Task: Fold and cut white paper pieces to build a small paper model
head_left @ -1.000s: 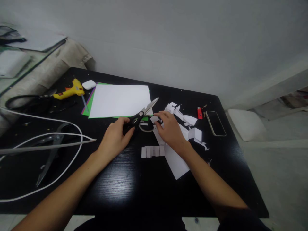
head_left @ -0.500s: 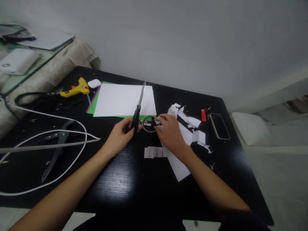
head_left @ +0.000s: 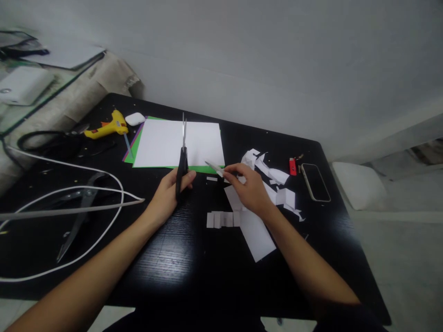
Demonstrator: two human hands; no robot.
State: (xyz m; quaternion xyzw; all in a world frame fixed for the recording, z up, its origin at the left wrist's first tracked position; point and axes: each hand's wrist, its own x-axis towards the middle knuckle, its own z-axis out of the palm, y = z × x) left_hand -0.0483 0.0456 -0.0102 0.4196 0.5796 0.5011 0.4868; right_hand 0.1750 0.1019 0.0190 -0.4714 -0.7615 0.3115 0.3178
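My left hand is closed around the black handles of a pair of scissors. Their metal blades point away from me, slightly parted, in front of a white sheet. Between the thumb and fingertips of my right hand is a thin pale paper strip, narrowing toward its far end. Below that hand lie a cut white sheet and a row of small folded paper pieces. One tiny white slip rests on the black table between the hands.
Crumpled paper scraps, a red lighter and a phone lie to the right. On the left are a yellow glue gun, a white earbud case, a looped white cable and a dark long-bladed tool.
My left hand and the scissors have moved left, and the blades now stand more upright. The pale strip, which appeared as a ring between my hands, now shows as a narrow slanted piece.
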